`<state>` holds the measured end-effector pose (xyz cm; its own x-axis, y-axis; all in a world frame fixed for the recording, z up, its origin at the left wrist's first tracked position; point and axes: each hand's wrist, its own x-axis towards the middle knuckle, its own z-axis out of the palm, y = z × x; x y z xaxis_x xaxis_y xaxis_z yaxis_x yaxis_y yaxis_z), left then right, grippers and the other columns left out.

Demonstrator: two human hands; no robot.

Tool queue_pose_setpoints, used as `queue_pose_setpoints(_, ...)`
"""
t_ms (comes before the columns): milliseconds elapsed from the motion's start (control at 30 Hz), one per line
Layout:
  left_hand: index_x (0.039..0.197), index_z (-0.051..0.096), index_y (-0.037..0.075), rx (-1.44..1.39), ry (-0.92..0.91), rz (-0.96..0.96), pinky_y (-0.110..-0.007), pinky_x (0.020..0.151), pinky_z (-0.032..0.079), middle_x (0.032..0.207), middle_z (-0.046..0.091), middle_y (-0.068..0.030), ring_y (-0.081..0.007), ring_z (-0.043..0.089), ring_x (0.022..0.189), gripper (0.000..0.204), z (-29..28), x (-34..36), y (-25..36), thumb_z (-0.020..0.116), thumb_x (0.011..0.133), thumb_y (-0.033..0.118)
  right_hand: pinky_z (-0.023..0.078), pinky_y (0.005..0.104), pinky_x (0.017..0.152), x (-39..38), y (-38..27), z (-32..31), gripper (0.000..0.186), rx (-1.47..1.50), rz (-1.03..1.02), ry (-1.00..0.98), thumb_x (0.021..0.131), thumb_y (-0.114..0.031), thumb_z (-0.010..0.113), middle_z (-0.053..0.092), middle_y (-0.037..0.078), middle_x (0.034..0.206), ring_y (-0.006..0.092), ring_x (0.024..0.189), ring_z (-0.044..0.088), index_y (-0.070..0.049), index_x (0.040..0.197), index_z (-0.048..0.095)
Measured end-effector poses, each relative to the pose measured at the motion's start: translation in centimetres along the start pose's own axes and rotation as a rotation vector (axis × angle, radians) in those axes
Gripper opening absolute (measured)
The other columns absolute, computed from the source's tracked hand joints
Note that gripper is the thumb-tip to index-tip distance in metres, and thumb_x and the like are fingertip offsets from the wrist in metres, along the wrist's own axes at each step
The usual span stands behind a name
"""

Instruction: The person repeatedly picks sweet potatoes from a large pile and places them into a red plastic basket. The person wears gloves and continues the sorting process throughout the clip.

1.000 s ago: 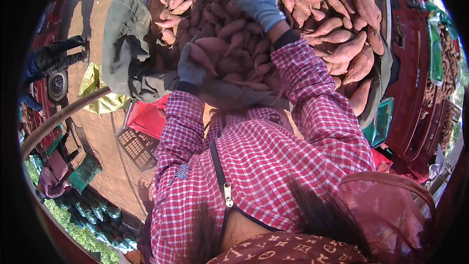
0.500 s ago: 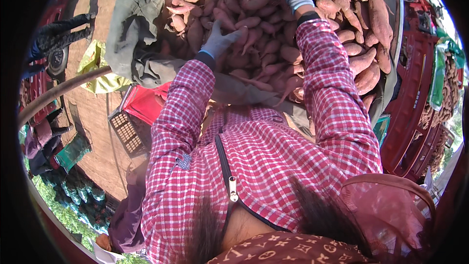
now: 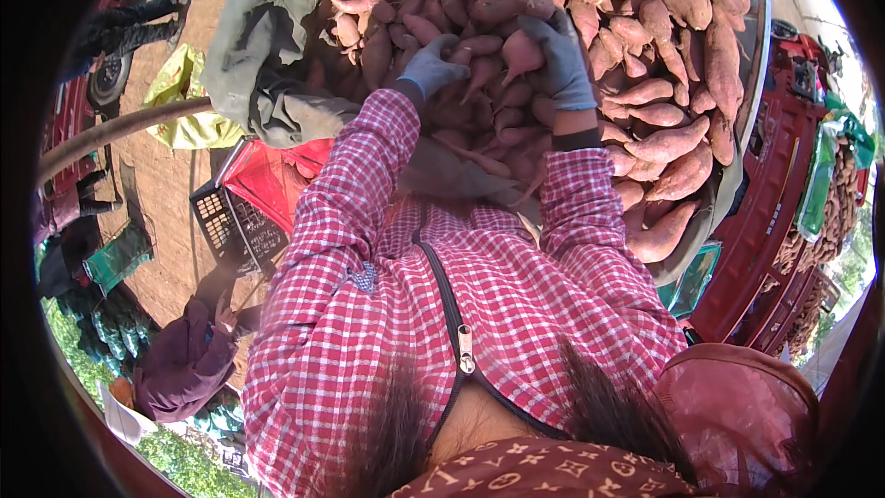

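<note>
Pink sweet potatoes (image 3: 664, 143) lie heaped on a load bed lined with olive-grey cloth (image 3: 253, 23). My left hand (image 3: 433, 69), in a blue-grey glove, rests among the roots left of the middle, thumb and fingers apart and curved, touching them. My right hand (image 3: 562, 69), gloved the same way, is to its right, fingers curled on a round sweet potato (image 3: 522, 57); its fingertips are partly hidden among the roots.
A bent pole (image 3: 120, 129) crosses the left. Below it are a yellow sack (image 3: 171, 134), red crate (image 3: 267, 175) and black crate (image 3: 221, 226). A stooped person (image 3: 184, 364) is lower left, another person's legs (image 3: 129, 32) upper left. Red trucks (image 3: 737, 267) carry more potatoes at right.
My right hand has come down from the upper heap toward the middle. My left hand has moved right and up. A stooped person in purple has come into view at lower left.
</note>
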<state>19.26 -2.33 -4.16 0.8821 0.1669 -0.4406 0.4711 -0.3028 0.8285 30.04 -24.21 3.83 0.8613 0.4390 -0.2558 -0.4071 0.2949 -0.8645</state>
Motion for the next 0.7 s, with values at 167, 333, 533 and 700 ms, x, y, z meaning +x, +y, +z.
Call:
queue_pose_setpoints(167,0.147,0.057,0.007,-0.281,-0.044,0.006,-0.037,0.104,0.053,0.134,0.066,-0.0129,-0.0249,0.064,0.122,0.066,0.7,1.4,-1.3,0.081,0.09,0.028,0.057,0.03,0.082,0.5,7.1,-1.0,0.05,0.073,0.208,-0.045,0.092,-0.02,0.08,0.068,0.006,0.12,0.0165,0.103,0.066,-0.005,0.135,0.06)
queue_pose_setpoints(333,0.152,0.05,0.007,-0.135,0.032,0.17,-0.039,0.105,0.052,0.138,0.065,-0.0167,-0.028,0.063,0.125,0.071,1.2,2.2,-3.4,0.076,0.09,0.026,0.055,0.0329,0.087,3.1,9.1,-3.9,0.053,-0.514,-0.003,0.021,0.091,-0.022,0.08,0.067,0.009,0.121,0.0191,0.102,0.063,0.003,0.133,0.06)
queue_pose_setpoints(533,0.166,0.025,0.015,0.189,-0.003,-0.033,-0.049,0.109,0.05,0.146,0.05,-0.0334,-0.0481,0.057,0.131,0.114,4.3,2.8,1.2,0.087,0.073,0.036,0.055,0.0367,0.088,6.8,10.4,-8.9,0.053,-0.491,0.109,0.004,0.093,-0.026,0.078,0.064,0.01,0.12,0.0202,0.104,0.06,-0.003,0.136,0.059)
queue_pose_setpoints(700,0.164,0.03,0.017,0.169,0.003,-0.053,-0.049,0.109,0.05,0.144,0.05,-0.0331,-0.0471,0.059,0.127,0.107,4.4,2.7,1.8,0.085,0.075,0.035,0.052,0.0367,0.098,6.1,9.1,-6.5,0.051,-0.435,0.26,-0.095,0.096,-0.025,0.074,0.06,0.01,0.134,0.021,0.12,0.057,-0.004,0.14,0.06)
